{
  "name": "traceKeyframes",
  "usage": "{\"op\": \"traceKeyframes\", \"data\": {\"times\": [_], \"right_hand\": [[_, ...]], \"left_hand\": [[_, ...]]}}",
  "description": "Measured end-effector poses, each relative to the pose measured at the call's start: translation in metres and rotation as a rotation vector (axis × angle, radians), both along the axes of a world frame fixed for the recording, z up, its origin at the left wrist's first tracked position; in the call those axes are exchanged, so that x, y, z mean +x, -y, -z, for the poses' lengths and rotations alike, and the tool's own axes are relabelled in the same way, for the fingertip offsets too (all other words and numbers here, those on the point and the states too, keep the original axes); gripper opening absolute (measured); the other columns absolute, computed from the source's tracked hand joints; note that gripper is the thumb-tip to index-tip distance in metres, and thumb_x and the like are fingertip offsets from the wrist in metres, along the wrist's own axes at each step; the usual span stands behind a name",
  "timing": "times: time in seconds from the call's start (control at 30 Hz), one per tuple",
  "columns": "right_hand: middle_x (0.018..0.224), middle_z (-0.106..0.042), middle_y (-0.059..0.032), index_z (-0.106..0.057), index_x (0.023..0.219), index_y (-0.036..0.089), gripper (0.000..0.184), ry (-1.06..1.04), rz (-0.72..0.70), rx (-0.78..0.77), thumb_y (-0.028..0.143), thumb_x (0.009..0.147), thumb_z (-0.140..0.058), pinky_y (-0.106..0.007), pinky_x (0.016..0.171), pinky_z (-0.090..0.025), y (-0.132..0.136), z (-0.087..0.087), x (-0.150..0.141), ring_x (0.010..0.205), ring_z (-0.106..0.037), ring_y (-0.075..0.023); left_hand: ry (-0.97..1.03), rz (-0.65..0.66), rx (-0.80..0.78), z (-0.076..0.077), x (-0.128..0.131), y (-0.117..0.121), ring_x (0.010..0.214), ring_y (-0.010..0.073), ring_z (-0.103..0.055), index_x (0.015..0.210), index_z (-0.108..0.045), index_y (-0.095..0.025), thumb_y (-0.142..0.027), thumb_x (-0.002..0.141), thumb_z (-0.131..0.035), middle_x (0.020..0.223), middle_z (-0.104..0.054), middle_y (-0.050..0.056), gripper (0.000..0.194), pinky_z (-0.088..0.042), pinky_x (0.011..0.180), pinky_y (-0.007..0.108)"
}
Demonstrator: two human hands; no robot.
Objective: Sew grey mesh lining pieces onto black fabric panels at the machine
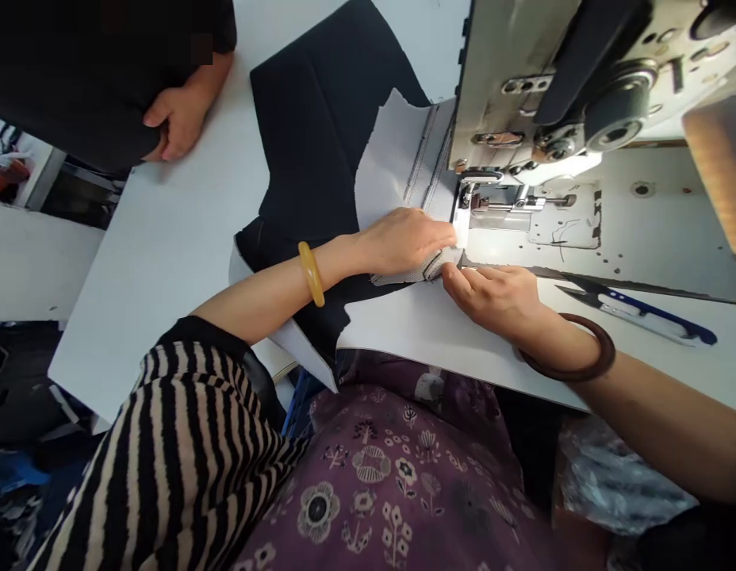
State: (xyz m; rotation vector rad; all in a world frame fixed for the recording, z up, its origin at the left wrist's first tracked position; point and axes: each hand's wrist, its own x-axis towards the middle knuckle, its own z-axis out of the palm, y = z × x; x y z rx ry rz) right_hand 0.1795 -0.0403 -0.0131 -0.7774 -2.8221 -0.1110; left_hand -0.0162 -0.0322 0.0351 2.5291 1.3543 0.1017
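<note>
A light grey fabric piece (389, 155) with dark lines of stitching lies over a larger black fabric (320, 127), its right edge beside the needle area of a sewing machine (504, 159). My left hand (404, 238) rests on the grey fabric just in front of the presser foot, fingers bent together and pressing on it. Close to it, my right hand (496, 297) is closed at the fabric's near corner, thumb and fingers pinched on its edge. Both hands' fingertips are partly hidden.
Blue-handled thread snips (647, 313) lie right of my right hand. Across the white table (183, 238), another person's hands (181, 119) are held together at the table's edge. A clear plastic bag (618, 476) is below the table at right.
</note>
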Motion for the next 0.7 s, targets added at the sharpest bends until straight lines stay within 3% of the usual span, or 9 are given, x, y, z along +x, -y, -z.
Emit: {"op": "traceKeyframes", "data": {"times": [0.2, 0.37, 0.47, 0.53, 0.63, 0.7], "right_hand": [[0.046, -0.042, 0.0022, -0.062, 0.074, 0.017, 0.036, 0.039, 0.068, -0.069, 0.019, 0.095, -0.033, -0.026, 0.046, -0.01, -0.002, 0.005, 0.004, 0.044, -0.03, -0.0087], [0.046, -0.042, 0.002, -0.06, 0.072, 0.017, 0.035, 0.04, 0.059, -0.097, 0.023, 0.095, -0.034, -0.027, 0.048, -0.009, -0.002, 0.001, 0.002, 0.045, -0.03, -0.0087], [0.049, -0.045, 0.0016, -0.06, 0.072, 0.017, 0.033, 0.071, 0.072, -0.114, 0.023, 0.094, -0.036, -0.027, 0.049, -0.009, 0.0, 0.0, 0.002, 0.045, -0.03, -0.0089], [0.05, -0.046, 0.0015, -0.06, 0.072, 0.017, 0.032, 0.085, 0.081, -0.123, 0.023, 0.093, -0.036, -0.027, 0.05, -0.008, 0.001, 0.0, 0.003, 0.046, -0.029, -0.0092], [0.051, -0.047, 0.0009, -0.058, 0.071, 0.017, 0.032, 0.077, 0.064, -0.129, 0.021, 0.093, -0.035, -0.027, 0.051, -0.009, 0.002, 0.002, 0.004, 0.047, -0.028, -0.0097], [0.051, -0.049, 0.0007, -0.059, 0.071, 0.017, 0.032, 0.069, 0.058, -0.132, 0.019, 0.093, -0.036, -0.028, 0.051, -0.009, 0.002, 0.004, 0.004, 0.048, -0.027, -0.0099]], "left_hand": [[0.201, -0.22, 0.132, -0.025, -0.036, 0.006, 0.111, 0.017, -0.062, 0.111, -0.062, -0.019, -0.022, 0.099, -0.031, 0.114, -0.07, 0.003, 0.034, -0.045, 0.102, 0.036], [0.061, -0.101, 0.157, -0.027, -0.044, 0.023, 0.128, 0.023, -0.054, 0.114, -0.063, -0.024, -0.025, 0.098, -0.032, 0.126, -0.066, 0.001, 0.035, -0.027, 0.117, 0.053], [-0.029, 0.04, 0.201, -0.028, -0.031, 0.029, 0.121, 0.0282, -0.057, 0.107, -0.066, -0.022, -0.045, 0.096, -0.041, 0.12, -0.068, 0.003, 0.036, -0.027, 0.115, 0.058], [-0.081, 0.091, 0.226, -0.028, -0.021, 0.028, 0.109, 0.0284, -0.061, 0.095, -0.069, -0.018, -0.049, 0.094, -0.044, 0.105, -0.071, 0.006, 0.04, -0.034, 0.111, 0.056], [-0.129, 0.063, 0.235, -0.026, -0.008, 0.021, 0.086, 0.0235, -0.063, 0.082, -0.068, -0.017, -0.035, 0.095, -0.04, 0.081, -0.068, 0.006, 0.036, -0.047, 0.09, 0.044], [-0.156, 0.043, 0.245, -0.02, -0.001, 0.015, 0.082, 0.0227, -0.062, 0.09, -0.069, -0.018, -0.029, 0.093, -0.042, 0.079, -0.066, 0.006, 0.029, -0.047, 0.076, 0.038]]}}
